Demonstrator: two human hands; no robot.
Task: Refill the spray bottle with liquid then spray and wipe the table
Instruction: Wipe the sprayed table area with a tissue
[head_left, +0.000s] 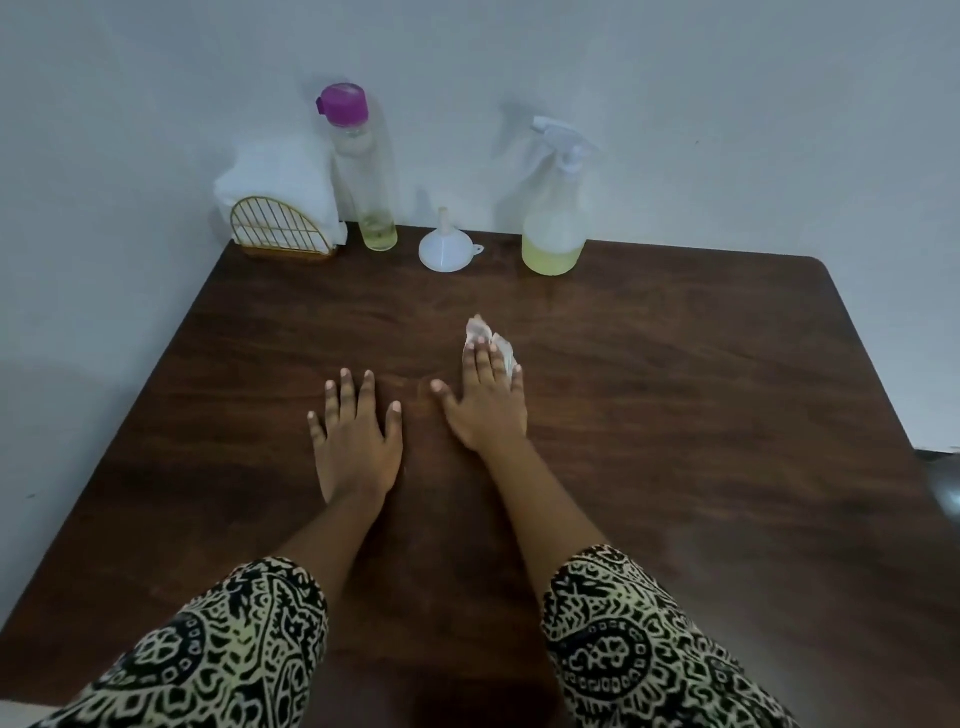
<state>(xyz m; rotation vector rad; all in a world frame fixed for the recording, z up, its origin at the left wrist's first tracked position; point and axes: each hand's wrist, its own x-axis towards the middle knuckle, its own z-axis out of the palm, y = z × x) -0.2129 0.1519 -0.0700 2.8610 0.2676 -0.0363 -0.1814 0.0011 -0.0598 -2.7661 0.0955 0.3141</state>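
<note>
The left hand (356, 431) lies flat, fingers spread, the right hand (485, 405) presses one crumpled tissue (480, 330) under straight fingers, and beyond them stand one clear, yellow-bottomed spray bottle (553, 228), one funnel (444, 249) and one purple-capped bottle (363, 171).

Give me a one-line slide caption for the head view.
Right hand presses a crumpled tissue on the table, left hand flat beside it; spray bottle, funnel, refill bottle behind.

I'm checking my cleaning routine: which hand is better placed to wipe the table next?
Right: the right hand lies flat on the tissue, while the left hand rests bare on the table.
</note>
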